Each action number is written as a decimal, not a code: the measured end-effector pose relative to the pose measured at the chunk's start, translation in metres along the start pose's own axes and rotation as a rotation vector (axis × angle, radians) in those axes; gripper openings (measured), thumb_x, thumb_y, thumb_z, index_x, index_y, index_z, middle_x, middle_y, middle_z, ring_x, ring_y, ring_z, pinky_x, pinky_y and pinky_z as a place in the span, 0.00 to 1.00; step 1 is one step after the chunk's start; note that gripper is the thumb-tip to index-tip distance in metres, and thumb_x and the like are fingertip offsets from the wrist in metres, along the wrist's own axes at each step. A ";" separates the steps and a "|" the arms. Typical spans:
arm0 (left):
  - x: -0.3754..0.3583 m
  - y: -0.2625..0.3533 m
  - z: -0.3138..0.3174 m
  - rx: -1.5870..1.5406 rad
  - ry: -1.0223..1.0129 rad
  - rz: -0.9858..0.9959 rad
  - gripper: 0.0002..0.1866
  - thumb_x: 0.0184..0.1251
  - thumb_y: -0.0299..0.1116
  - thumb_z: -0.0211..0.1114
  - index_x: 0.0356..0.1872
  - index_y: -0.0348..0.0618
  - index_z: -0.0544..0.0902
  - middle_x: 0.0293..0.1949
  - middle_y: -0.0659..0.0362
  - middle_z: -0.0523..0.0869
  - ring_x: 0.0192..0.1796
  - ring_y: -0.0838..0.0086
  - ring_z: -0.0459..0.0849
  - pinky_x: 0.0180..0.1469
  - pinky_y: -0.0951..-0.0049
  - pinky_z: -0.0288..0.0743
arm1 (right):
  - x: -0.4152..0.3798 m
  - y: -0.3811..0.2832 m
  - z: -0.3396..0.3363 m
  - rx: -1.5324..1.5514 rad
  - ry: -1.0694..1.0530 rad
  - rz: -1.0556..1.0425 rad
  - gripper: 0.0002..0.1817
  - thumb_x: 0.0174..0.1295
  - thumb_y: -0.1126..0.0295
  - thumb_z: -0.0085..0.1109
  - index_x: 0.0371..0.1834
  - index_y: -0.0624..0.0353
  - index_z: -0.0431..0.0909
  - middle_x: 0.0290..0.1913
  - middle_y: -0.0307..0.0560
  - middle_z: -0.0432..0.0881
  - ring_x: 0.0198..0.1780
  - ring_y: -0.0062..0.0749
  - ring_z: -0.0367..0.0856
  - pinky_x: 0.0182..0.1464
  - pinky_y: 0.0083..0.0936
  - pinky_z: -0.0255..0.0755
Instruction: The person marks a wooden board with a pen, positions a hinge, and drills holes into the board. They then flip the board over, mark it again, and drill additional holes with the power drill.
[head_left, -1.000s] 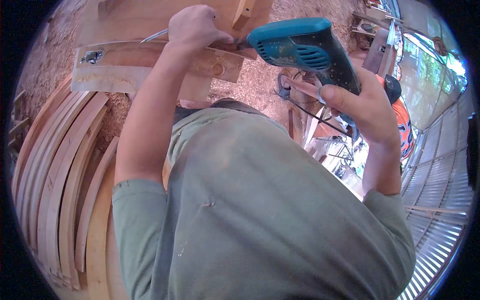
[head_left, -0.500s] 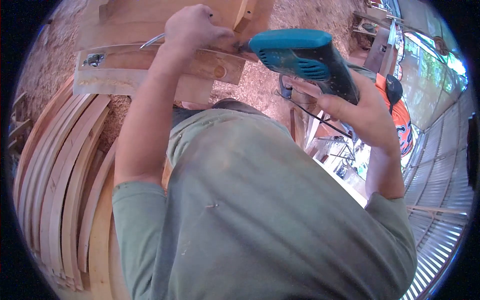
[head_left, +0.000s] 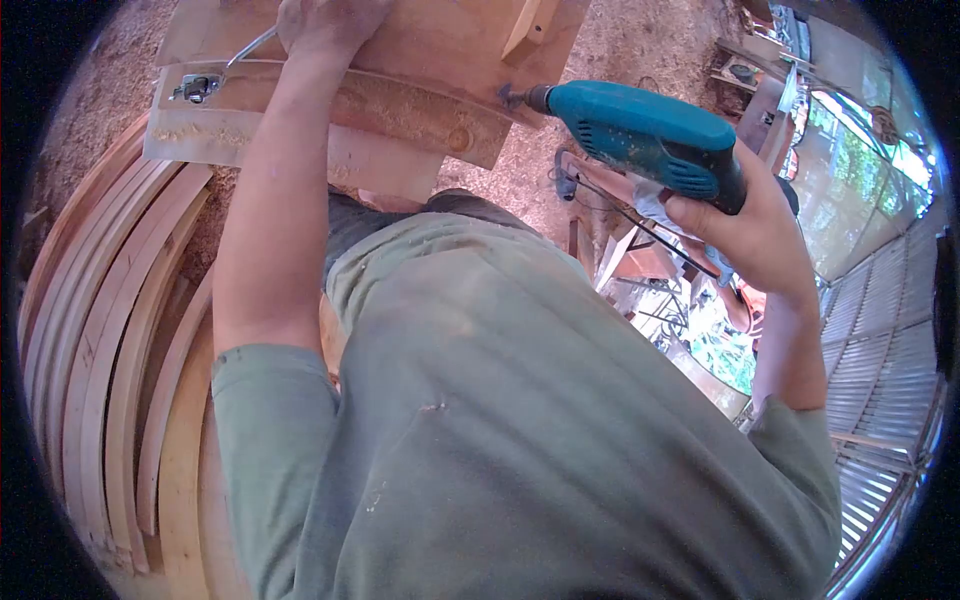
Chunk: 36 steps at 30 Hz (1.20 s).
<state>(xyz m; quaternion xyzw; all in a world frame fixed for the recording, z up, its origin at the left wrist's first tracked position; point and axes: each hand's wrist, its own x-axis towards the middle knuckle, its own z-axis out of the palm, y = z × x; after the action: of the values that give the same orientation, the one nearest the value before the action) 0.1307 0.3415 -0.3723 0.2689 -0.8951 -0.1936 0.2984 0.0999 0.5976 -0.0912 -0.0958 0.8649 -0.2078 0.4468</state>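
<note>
Wood dominates what is seen: a stack of long curved wooden slats (head_left: 110, 330) is piled along the left side, lying on a sawdust-strewn floor (head_left: 640, 40). A green shirt (head_left: 520, 420) fills the middle and lower part of the head view, worn by the person whose arms reach upward in the picture. Above it, a broad wooden board (head_left: 440, 40) is laid flat, and a curved wooden piece (head_left: 400, 105) coated in sawdust rests on it, running from the left toward the centre. A metal clamp (head_left: 195, 87) is seen at the left end of that curved piece, with its thin handle angled up toward the left hand (head_left: 325, 20). The left hand is pressed down on the curved piece near the top edge; its fingers are largely cut off by the frame, so it cannot be told whether they are open or closed. A teal electric drill (head_left: 645, 135) is held level to the right of the board, its bit tip just at the board's right edge. The right hand (head_left: 755, 235) is wrapped around the drill's grip, fingers clamped on it. A black cord (head_left: 625, 225) is seen trailing below the drill.
</note>
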 end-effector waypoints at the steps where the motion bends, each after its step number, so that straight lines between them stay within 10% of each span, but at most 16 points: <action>1: 0.000 0.000 -0.001 -0.008 -0.012 -0.003 0.14 0.58 0.43 0.64 0.20 0.45 0.83 0.27 0.53 0.86 0.35 0.59 0.86 0.43 0.60 0.79 | 0.002 0.001 -0.002 0.000 0.001 -0.001 0.33 0.55 0.73 0.71 0.64 0.63 0.67 0.52 0.43 0.79 0.54 0.26 0.77 0.58 0.25 0.70; 36: 0.001 0.003 -0.005 0.036 -0.059 0.001 0.16 0.57 0.43 0.64 0.18 0.42 0.81 0.26 0.51 0.84 0.34 0.57 0.84 0.40 0.59 0.78 | 0.014 -0.002 -0.014 -0.350 0.001 -0.125 0.30 0.50 0.79 0.69 0.59 0.63 0.71 0.51 0.43 0.80 0.52 0.26 0.77 0.59 0.26 0.69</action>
<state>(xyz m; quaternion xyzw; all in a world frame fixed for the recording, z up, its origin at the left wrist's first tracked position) 0.1322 0.3428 -0.3667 0.2680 -0.9069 -0.1853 0.2670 0.0799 0.5945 -0.0936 -0.2256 0.8805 -0.0814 0.4089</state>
